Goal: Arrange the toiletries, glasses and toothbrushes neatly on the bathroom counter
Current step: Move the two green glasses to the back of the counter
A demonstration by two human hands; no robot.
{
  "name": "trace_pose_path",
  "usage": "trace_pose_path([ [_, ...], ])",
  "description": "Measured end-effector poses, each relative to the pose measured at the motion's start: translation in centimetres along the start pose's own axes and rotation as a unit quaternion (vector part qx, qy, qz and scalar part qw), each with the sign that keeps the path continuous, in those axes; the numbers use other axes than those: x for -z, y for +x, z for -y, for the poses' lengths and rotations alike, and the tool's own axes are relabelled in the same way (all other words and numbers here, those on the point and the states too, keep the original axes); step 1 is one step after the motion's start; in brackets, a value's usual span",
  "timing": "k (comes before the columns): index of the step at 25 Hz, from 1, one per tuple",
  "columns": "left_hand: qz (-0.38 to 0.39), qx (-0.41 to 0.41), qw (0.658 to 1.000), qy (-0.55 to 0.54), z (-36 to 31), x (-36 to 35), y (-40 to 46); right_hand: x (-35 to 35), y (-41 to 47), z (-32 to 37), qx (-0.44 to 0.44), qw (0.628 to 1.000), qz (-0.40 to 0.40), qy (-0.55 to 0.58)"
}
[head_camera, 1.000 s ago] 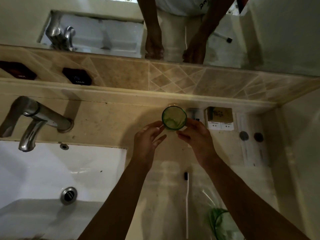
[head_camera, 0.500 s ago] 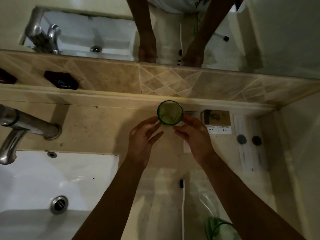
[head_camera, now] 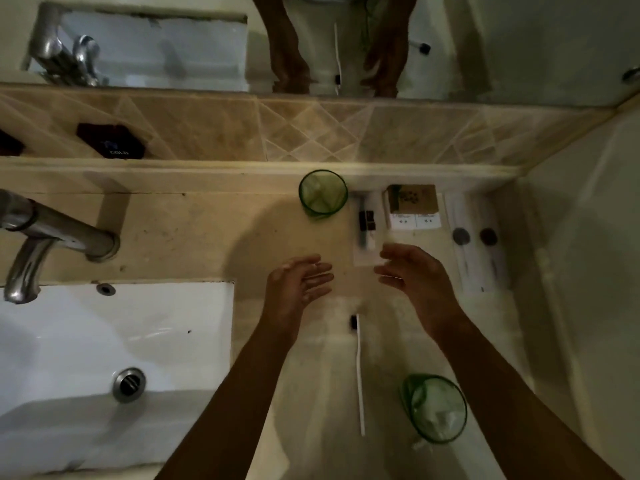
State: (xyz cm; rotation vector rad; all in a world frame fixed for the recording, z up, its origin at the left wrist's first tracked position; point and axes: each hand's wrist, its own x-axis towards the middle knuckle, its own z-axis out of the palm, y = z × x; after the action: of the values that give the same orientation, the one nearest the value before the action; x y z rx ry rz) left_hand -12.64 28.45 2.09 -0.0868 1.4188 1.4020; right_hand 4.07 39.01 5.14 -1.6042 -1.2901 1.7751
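Toiletries, two green glasses and a toothbrush lie spread over the beige stone counter, right of the white sink and its chrome faucet. Both forearms reach in from the bottom edge. The left hand and the right hand hover over the middle of the counter, palms turned toward each other, fingers loosely spread, and neither has hold of anything.

One green glass stands upright at the back ledge, beyond the left hand and well apart from both hands. The second green glass stands near the front edge, just beside the right forearm, with something pale inside that cannot be made out.

A flat white sachet with two dark round spots lies by the right wall. A brown-topped box sits at the back. Between box and back glass lies a small clear packet, its near end just beside the right fingertips. The white toothbrush lies between the forearms, dark head toward the hands.
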Motion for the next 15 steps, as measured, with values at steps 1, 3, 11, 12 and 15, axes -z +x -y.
trace_pose_path([
  [1, 0.008, 0.010, 1.000, 0.022, 0.9, -0.2, -1.2, 1.7, -1.2, -0.6, -0.001, 0.999, -0.013, -0.052],
  [3, 0.031, 0.041, 0.997, 0.057, 2.8, -0.6, -3.5, 5.1, -3.1, -1.8, -0.012, 0.987, -0.038, -0.158],
  [11, 0.088, 0.127, 0.975, 0.158, 11.5, -2.1, -11.5, 11.8, -13.0, -8.9, -0.062, 0.989, -0.079, -0.106],
  [12, 0.091, 0.127, 0.975, 0.155, 12.0, -2.3, -12.2, 11.6, -13.9, -9.5, -0.068, 0.990, -0.075, -0.098],
  [15, 0.107, 0.115, 0.975, 0.159, 12.8, -2.7, -14.2, 10.5, -16.3, -10.7, -0.076, 0.992, -0.071, -0.075],
])
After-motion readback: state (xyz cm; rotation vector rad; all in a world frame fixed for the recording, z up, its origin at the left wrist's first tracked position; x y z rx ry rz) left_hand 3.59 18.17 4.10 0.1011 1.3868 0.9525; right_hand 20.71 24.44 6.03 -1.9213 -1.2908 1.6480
